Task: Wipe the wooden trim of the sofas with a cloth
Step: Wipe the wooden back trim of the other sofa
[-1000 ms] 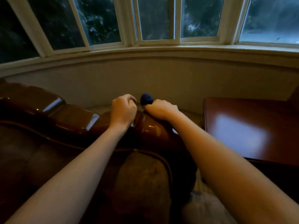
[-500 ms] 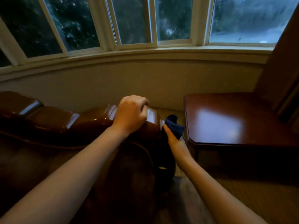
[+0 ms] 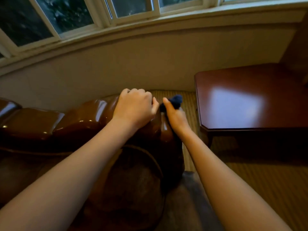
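Note:
The sofa's glossy dark wooden trim (image 3: pixel 80 124) runs along the top of its back from the left edge to its right end. My left hand (image 3: pixel 135 107) grips the trim at that right end, fingers curled over the far side. Just right of it, my right hand (image 3: pixel 175 115) holds a bunched dark blue cloth (image 3: pixel 175 100) against the trim's end corner. The cloth sticks out above my thumb. Brown upholstery (image 3: pixel 130 185) fills the sofa back below the trim.
A polished reddish wooden side table (image 3: pixel 250 100) stands close to the right of the sofa, with a narrow strip of striped carpet (image 3: pixel 190 104) between them. A pale curved wall (image 3: pixel 133 64) under a bay window (image 3: pixel 66 14) lies behind.
My right hand has brought the cloth back up from the sofa's side to the trim's end corner, close to my left hand. The view has tilted down and shifted left.

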